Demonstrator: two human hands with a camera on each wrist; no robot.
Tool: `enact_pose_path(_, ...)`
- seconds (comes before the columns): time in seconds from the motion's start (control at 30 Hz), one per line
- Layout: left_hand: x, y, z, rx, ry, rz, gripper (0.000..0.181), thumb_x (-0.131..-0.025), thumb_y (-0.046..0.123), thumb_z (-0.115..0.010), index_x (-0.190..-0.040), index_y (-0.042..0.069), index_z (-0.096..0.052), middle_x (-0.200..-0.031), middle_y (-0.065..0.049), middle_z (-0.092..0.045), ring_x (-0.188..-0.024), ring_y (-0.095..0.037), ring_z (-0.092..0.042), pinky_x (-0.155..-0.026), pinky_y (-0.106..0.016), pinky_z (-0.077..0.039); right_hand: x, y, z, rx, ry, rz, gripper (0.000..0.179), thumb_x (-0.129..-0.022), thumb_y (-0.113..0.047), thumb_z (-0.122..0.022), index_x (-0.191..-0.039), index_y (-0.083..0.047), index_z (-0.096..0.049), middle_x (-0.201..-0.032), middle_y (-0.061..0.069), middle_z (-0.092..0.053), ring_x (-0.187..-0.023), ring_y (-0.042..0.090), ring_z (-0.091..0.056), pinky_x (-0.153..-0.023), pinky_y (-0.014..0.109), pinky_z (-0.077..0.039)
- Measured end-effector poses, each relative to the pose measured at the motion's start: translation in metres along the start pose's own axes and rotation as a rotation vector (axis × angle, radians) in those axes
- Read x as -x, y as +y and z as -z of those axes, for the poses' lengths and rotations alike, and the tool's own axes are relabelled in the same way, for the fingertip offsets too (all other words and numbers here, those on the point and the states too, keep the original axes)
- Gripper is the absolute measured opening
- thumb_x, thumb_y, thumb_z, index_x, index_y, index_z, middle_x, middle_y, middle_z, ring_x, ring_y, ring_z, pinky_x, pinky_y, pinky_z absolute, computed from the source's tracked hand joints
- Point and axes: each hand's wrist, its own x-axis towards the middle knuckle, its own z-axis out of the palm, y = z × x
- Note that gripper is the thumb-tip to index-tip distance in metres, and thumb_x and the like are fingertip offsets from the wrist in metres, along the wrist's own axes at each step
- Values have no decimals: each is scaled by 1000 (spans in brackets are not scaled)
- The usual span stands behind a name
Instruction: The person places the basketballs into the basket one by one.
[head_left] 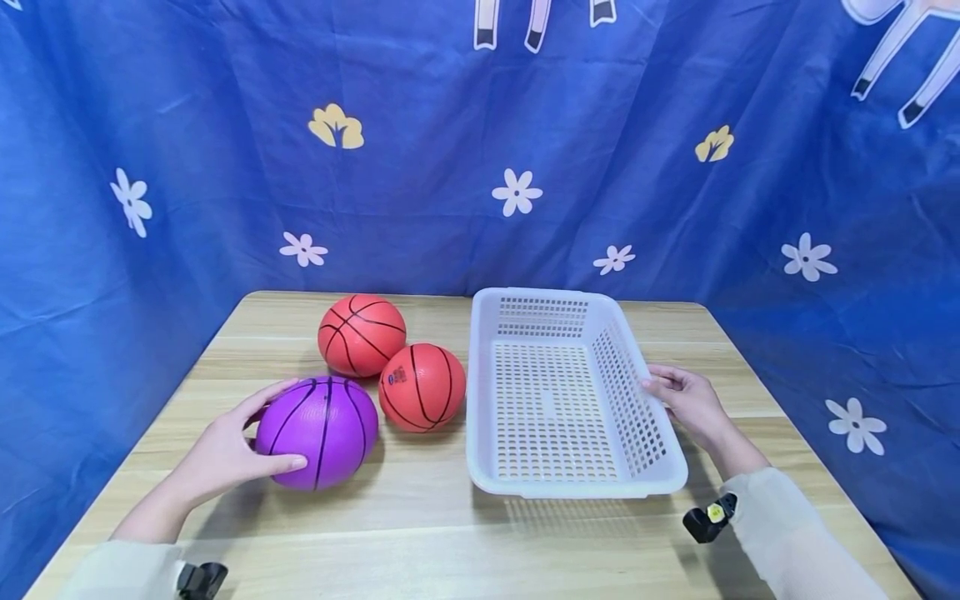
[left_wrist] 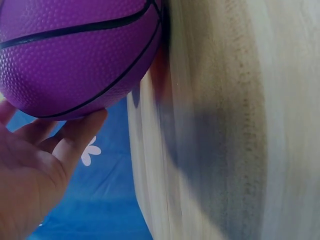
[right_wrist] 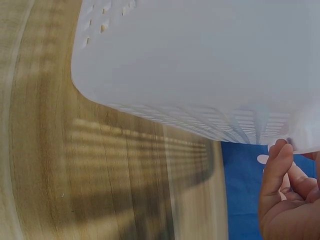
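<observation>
At the table's left, my left hand (head_left: pixel 223 450) grips a purple basketball (head_left: pixel 330 425), thumb on the near side and fingers round the far side. The left wrist view has the same purple basketball (left_wrist: pixel 75 65) above the fingers of that hand (left_wrist: pixel 35 175). Just beyond it are two orange-red basketballs, one farther back (head_left: pixel 362 333) and one nearer (head_left: pixel 422 388). A white perforated plastic basket (head_left: pixel 481 400) stands right of them with nothing inside. My right hand (head_left: pixel 692 407) pinches its right rim; in the right wrist view, fingers (right_wrist: pixel 275 170) meet the basket's edge.
The wooden table (head_left: pixel 390 533) carries the balls and basket. A blue curtain (head_left: pixel 420 200) with flowers and animal legs hangs behind and along both sides. Each sleeve bears a small black device, one at the left wrist (head_left: pixel 201 579) and one at the right (head_left: pixel 708 518).
</observation>
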Motion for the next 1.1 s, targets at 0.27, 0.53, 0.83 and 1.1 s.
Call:
enact_pose_path(0.27,-3,2,8,-11,38,-6,94,-56,21,-81,-133,28,-29,-123,-14,-38,-94,-37,-49,-65,-35,-49,9,-13,-1,-3,-35,5,60,-71,-42,-65,-121,-13,-48,-107,9,-56,-86,24,-58,-63,35,-50)
enact_pose_path(0.53,-12,14,25,-57,115,-45,97,-50,19,-84,-132,28,-33,-122,-6,-41,-88,-19,-55,-63,-24,-48,7,-12,-2,3,-24,-6,64,-68,-46,-66,-121,-14,-48,-109,10,-55,-87,26,-58,-64,37,-50)
enact_pose_path(0.83,-36,34,42,-63,166,-111,98,-48,16,-85,-131,28,-35,-117,5,-43,-81,3,-51,-60,-17,-47,-1,0,-2,45,17,11,52,-73,-37,-65,-118,-15,-50,-105,9,-56,-84,26,-58,-61,37,-50)
enact_pose_path(1.1,-68,56,44,-52,149,-144,96,-51,20,-84,-131,34,-33,-121,1,-41,-86,-13,-52,-63,-21,-48,-5,6,1,27,12,7,51,-74,-37,-65,-118,-16,-50,-105,7,-56,-84,26,-59,-61,38,-50)
